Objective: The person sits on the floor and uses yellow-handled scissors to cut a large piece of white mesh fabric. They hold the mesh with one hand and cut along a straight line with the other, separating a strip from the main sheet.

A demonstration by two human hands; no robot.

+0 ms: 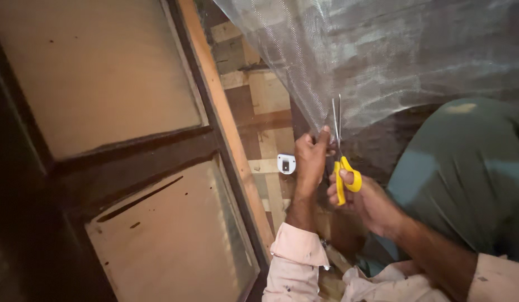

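Pinching the edge of the mesh sheet [382, 50] with my left hand [311, 159], just beside my right hand [363, 198] clamped on the yellow-handled scissors [342, 162], I judge the mesh above both hands light, floppy and fray-prone, best held taut near the blades

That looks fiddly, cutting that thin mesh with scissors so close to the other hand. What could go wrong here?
The left hand pinches the translucent grey mesh sheet right beside the blades of the yellow-handled scissors, held by the right hand, so a slip could nick a finger. The mesh hangs loose and rippled, so the cut may wander or snag. The dim light likely makes the cut line hard to follow.
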